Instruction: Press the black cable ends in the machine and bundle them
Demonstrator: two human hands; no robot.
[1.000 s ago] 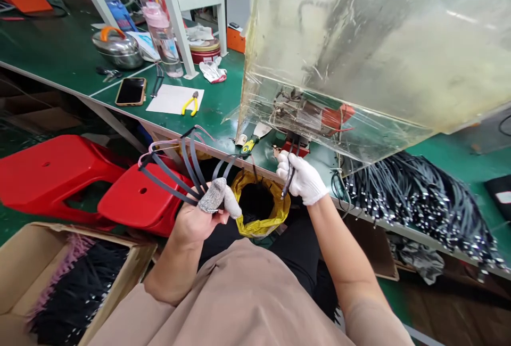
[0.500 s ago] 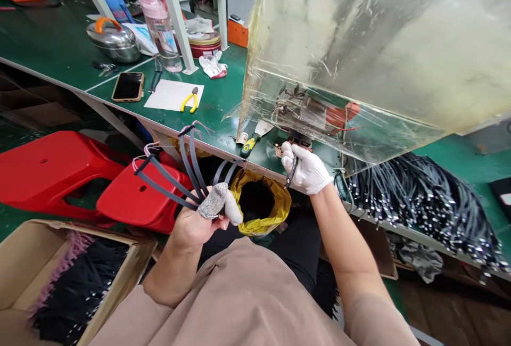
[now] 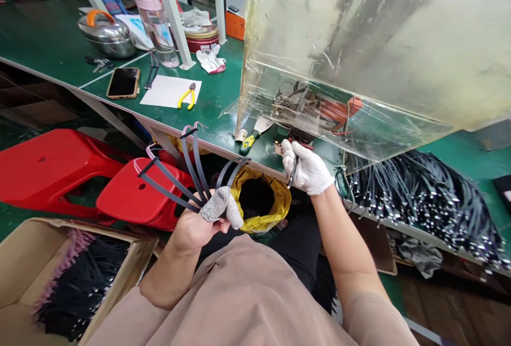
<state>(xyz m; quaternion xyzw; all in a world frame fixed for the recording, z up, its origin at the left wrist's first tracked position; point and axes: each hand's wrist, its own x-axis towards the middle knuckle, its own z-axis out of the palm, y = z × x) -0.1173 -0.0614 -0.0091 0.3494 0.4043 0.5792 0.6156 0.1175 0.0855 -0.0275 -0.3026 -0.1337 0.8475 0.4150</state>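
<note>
Flat black straps (image 3: 170, 192) fan out from the left hand (image 3: 195, 227).

The right hand (image 3: 309, 170) wears a white cotton glove, and a thin black strip (image 3: 293, 173) shows between its fingers. The left hand (image 3: 191, 229) has mottled grey knit finger covers (image 3: 221, 208) and holds dark grey straps (image 3: 171, 183), with pink wire (image 3: 149, 150) at their tips. Nearby are a glossy yellow bag (image 3: 259, 205) and a bright red plastic stool (image 3: 139, 197). The worktop (image 3: 215, 90) is deep green with thin white lines. Black cables with silver tips (image 3: 423, 202) give a speckled pattern; the pliers (image 3: 187, 98) have yellow handles, the scraper (image 3: 247, 143) a green and yellow one.
</note>
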